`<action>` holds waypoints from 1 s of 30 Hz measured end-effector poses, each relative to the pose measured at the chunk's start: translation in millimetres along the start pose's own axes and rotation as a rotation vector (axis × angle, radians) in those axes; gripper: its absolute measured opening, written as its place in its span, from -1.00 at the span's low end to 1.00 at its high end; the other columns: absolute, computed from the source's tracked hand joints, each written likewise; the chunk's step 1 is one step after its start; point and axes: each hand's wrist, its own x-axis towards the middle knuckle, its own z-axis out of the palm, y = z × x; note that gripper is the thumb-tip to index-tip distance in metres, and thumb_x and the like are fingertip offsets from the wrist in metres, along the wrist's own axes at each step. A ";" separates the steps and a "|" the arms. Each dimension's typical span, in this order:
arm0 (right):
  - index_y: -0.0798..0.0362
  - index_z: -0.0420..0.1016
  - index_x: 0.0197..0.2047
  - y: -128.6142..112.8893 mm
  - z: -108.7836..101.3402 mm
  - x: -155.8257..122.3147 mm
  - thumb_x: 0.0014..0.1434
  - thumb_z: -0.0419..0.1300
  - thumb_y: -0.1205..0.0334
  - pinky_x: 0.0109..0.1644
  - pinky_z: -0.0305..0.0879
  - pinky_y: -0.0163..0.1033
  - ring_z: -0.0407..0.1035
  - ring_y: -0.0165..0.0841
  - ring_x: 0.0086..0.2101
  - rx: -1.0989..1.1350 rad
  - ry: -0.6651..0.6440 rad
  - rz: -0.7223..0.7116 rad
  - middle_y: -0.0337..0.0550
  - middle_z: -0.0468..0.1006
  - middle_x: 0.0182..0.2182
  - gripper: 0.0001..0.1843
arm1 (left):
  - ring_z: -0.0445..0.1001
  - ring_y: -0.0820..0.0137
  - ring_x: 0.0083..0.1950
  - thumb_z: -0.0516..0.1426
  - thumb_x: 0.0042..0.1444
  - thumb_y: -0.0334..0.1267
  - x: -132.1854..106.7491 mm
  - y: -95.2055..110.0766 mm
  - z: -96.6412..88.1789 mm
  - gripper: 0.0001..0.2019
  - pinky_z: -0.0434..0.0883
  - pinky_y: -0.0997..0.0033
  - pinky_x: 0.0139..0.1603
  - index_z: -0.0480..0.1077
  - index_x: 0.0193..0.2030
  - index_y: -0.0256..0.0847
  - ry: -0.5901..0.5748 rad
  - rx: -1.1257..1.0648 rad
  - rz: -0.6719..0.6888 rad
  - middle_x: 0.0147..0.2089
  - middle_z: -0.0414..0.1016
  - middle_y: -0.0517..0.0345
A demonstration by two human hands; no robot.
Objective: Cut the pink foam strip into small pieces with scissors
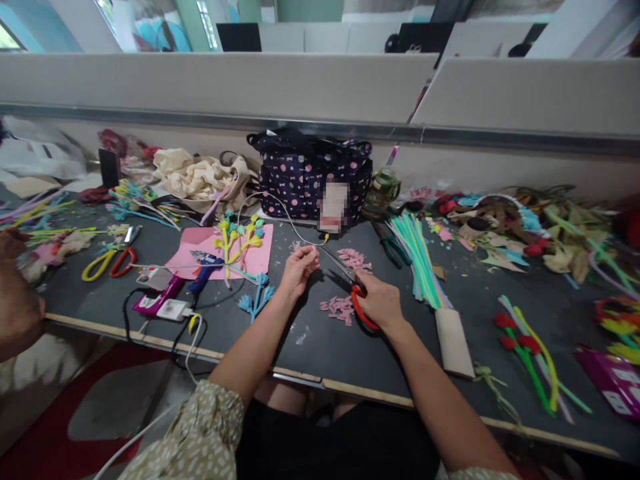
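Observation:
My right hand [379, 301] grips the red handles of a pair of scissors [350, 283], whose blades point up and left toward my left hand. My left hand [299, 268] is closed in a pinch on something small near the blade tips; I cannot make out what it is. Small pink cut pieces [339, 309] lie on the dark table [320, 347] between my hands, and another pile of pink pieces [354, 259] lies just beyond the scissors.
A pink sheet with pipe-cleaner flowers [235, 250], a blue glue gun [205, 268], yellow-and-red scissors [107, 261], a dotted bag [315, 175], green pipe cleaners [417, 257], a cardboard tube [453, 341] and red-tipped stems [525, 353] lie around. Another person's hand [17, 300] shows at left.

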 end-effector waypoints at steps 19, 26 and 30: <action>0.00 0.41 0.14 1.7 5.6 -0.7 0.15 0.12 0.18 -0.19 0.29 -0.27 0.46 -0.27 -0.12 -0.089 -0.027 -0.040 -0.11 0.58 -0.04 -0.53 | 0.42 0.57 -0.47 0.44 -0.30 -0.25 2.7 -3.0 -2.0 -0.63 0.45 0.52 -0.35 0.51 -0.32 -0.30 0.016 0.035 0.056 -0.43 0.47 0.23; 0.01 0.40 0.17 4.3 6.0 -0.3 0.17 0.09 0.18 -0.21 0.29 -0.28 0.47 -0.27 -0.11 -0.114 0.000 0.041 -0.10 0.57 0.00 -0.52 | 0.37 0.59 -0.51 0.42 -0.27 -0.24 2.1 -0.8 -1.1 -0.66 0.43 0.49 -0.36 0.50 -0.31 -0.27 0.056 0.050 0.040 -0.43 0.46 0.24; -0.01 0.41 0.14 2.7 6.5 -0.8 0.17 0.10 0.17 -0.23 0.28 -0.28 0.47 -0.27 -0.14 -0.134 -0.021 0.037 -0.11 0.58 -0.03 -0.54 | 0.36 0.54 -0.44 0.36 -0.15 -0.19 -4.0 -0.4 4.4 -0.73 0.38 0.49 -0.37 0.54 -0.30 -0.25 -0.004 0.263 0.232 -0.36 0.49 0.18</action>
